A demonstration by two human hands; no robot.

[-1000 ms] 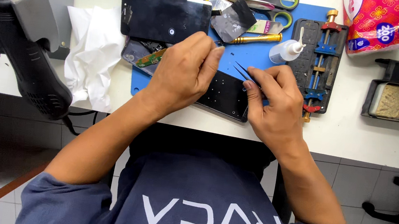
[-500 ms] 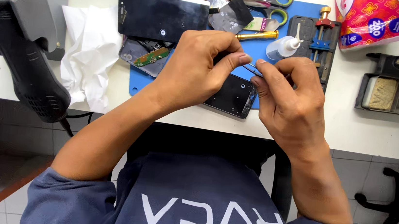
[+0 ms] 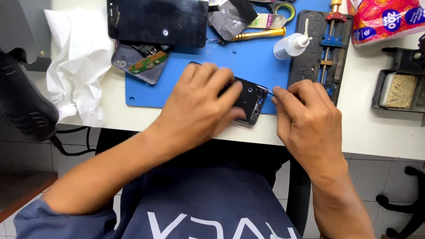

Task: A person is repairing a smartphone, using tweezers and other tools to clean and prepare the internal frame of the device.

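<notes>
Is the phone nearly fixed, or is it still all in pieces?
Still in pieces. Already off: the black screen panel and a back cover with a green board lie apart on the blue mat. In hand: the left hand steadies the open phone frame while the right hand works thin tweezers at its edge. Left: nothing is reassembled yet.

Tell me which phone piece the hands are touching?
The black phone frame at the mat's near edge, under the left hand and beside the right hand. The big black screen and the open grey phone lie untouched.
</notes>
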